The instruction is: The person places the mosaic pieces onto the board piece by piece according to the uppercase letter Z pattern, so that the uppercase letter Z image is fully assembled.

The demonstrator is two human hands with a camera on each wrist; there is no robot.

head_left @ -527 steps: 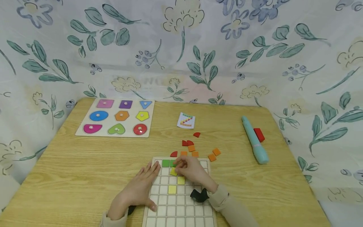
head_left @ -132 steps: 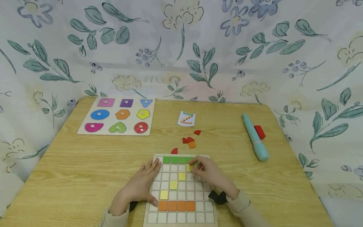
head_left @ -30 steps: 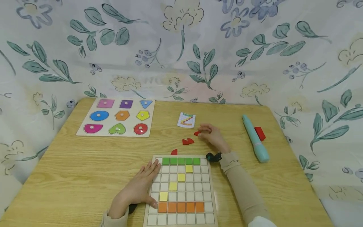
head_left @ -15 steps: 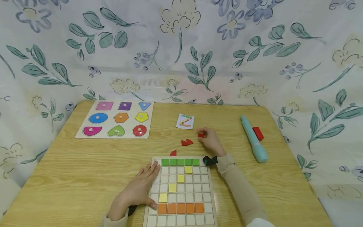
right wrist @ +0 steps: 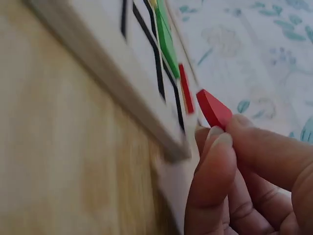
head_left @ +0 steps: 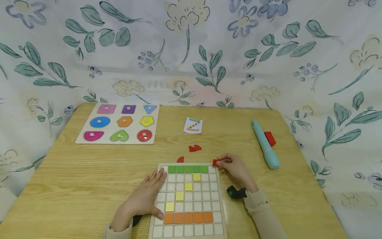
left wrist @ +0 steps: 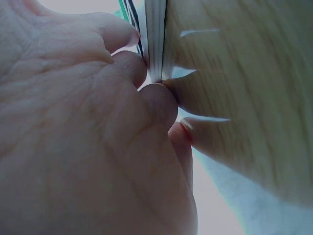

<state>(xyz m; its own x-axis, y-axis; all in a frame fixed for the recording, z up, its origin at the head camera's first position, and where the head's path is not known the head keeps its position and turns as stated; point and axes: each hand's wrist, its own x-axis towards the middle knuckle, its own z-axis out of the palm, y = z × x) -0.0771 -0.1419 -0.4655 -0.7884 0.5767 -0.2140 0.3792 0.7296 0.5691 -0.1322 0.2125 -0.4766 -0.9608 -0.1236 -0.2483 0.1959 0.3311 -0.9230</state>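
Between thumb and fingers my right hand (head_left: 235,167) pinches a red quarter-circle tile (right wrist: 213,108), over the far right corner of the wooden grid board (head_left: 187,230). With fingers spread, my left hand (head_left: 141,199) rests on the board's left edge. In the left wrist view its palm and fingertips touch the board's side. The board bears a row of green tiles (head_left: 188,169) at the top, a diagonal of yellow tiles (head_left: 179,196) and a row of orange tiles (head_left: 188,218) low down. Beyond the board lie loose red quarter-circle tiles (head_left: 197,147), one (head_left: 180,160) close to its far edge.
A pattern card (head_left: 193,125) lies farther back on the table (head_left: 98,179). At the back left is a knobbed shape puzzle (head_left: 117,123). On the right lie a light-blue tapered stick (head_left: 265,145) and a red block (head_left: 270,138). A flowered cloth (head_left: 191,73) hangs behind.
Over the last second my right hand took the rightmost red tile from the table and brought it nearer, to the board's corner. Earlier, green, yellow and orange tiles were added. My left hand stayed put.
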